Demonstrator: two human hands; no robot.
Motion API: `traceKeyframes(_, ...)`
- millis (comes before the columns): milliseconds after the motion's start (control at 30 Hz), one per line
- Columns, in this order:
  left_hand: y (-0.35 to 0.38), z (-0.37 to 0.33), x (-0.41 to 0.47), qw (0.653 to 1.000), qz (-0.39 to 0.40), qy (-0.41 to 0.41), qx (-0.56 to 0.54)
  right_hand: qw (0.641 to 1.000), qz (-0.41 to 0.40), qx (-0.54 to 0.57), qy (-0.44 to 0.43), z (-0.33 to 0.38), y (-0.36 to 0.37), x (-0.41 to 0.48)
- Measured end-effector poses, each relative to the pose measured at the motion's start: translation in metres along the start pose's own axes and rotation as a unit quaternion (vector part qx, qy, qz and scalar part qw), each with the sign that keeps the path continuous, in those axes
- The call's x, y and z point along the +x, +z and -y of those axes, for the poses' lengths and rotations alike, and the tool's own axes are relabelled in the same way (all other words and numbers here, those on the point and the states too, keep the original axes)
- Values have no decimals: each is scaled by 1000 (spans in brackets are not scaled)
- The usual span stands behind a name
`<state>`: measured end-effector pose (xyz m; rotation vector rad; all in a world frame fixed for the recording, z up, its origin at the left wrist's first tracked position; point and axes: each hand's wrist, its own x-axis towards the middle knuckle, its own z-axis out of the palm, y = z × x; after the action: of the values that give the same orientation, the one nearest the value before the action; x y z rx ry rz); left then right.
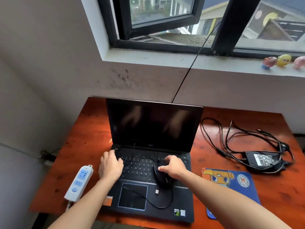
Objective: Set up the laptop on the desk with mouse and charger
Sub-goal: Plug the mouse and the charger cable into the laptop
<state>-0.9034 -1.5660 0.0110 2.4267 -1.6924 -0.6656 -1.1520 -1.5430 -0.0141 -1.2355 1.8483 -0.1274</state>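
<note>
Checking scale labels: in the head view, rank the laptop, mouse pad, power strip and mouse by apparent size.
1. laptop
2. mouse pad, partly hidden
3. power strip
4. mouse, partly under the right hand

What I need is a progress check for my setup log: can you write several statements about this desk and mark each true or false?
1. The open black laptop has a dark screen. True.
2. The right hand grips the black wired mouse on the laptop's keyboard. True.
3. The black charger brick lies left of the laptop. False: it lies to the right.
4. The white-and-blue power strip sits on the window sill. False: it lies on the red-brown wooden desk, left of the laptop.
5. The left hand holds a cable. False: it rests on the keyboard's left side.
</note>
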Motion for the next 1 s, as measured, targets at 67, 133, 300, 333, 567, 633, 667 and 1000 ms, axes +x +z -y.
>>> traceKeyframes(67,-3,-22,-4,997,-29,68,-16,1000,-11,-4,-2,-9,-19,0)
traceKeyframes(133,-3,-52,-9,990,-31,135,-39,999,-42,8,-4,-26,-44,-4)
traceKeyframes(300,10,-134,-30,960,20,269,-78,988,-146,33,36,-96,-120,-23)
traceKeyframes(333,17,-153,-36,951,33,297,-75,983,-170,38,52,-116,-136,-30)
traceKeyframes(567,74,-244,-84,905,130,405,-8,947,-269,36,174,-236,-204,-56)
traceKeyframes(633,97,-265,-98,895,150,419,21,932,-305,61,187,-266,-223,-56)
traceKeyframes(667,109,-278,-106,893,157,421,34,925,-319,77,190,-282,-235,-53)
traceKeyframes(1000,202,-365,-159,873,229,414,120,958,-239,-62,146,-356,-318,8)
